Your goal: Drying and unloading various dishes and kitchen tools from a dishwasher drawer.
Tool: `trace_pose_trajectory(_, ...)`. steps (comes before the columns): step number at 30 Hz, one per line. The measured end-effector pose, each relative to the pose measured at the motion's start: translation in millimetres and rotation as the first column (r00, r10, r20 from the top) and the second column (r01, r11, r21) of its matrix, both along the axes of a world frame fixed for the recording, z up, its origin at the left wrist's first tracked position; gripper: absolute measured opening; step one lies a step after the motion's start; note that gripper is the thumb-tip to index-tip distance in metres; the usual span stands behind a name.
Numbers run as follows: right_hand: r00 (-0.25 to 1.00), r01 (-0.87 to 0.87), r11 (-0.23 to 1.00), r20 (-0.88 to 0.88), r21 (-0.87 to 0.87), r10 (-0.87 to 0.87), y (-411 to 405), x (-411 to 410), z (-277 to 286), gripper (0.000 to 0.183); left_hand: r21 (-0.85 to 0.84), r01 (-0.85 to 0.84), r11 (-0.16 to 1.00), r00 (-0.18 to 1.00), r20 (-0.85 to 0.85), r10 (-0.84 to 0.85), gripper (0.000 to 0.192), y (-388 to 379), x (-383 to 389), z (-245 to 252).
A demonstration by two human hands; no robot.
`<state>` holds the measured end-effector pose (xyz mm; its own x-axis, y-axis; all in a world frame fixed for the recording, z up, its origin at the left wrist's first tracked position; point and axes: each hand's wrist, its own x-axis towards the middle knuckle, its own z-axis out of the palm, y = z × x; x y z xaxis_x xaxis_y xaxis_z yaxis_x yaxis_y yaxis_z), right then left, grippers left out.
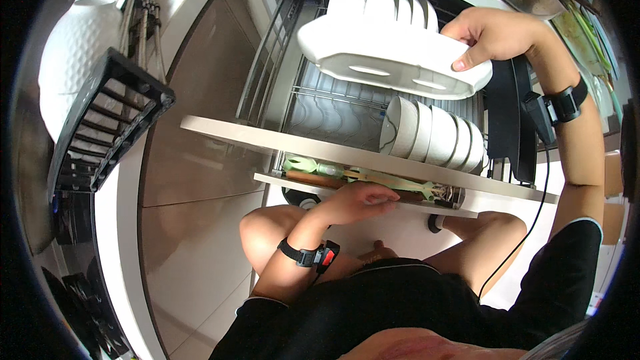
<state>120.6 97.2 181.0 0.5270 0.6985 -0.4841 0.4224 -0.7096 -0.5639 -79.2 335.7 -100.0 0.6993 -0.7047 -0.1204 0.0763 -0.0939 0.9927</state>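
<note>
My right hand grips the right end of a white oblong serving dish, its thumb on the near side. The dish is tilted over a pulled-out wire dish-rack drawer, with its underside partly facing me. Just behind it, several white dishes stand on edge in a row; the serving dish hides their lower parts. Nearer to me, several white bowls stand on their sides in the rack. My left hand hovers by the front of a lower drawer, fingers loosely bent and holding nothing visible.
The pale upper drawer front crosses before me. Utensils with green handles lie in the lower drawer. To the left are a black slotted rack and a white textured vessel on the counter. A cable hangs from my right wrist strap.
</note>
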Motion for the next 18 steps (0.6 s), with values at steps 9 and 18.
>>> trace_pose_trajectory(9,0.998,0.040,0.999,-0.044,0.015,-0.040,2.7,22.8,-43.8,0.034,0.021,0.030,0.999,0.999,-0.029,-0.029,0.037,0.4,1.8,-0.5)
trace_pose_trajectory(18,0.986,0.080,0.994,-0.153,0.071,-0.069,4.7,42.0,-46.7,0.039,0.038,0.046,0.998,0.999,-0.019,-0.045,0.039,2.6,4.0,0.7)
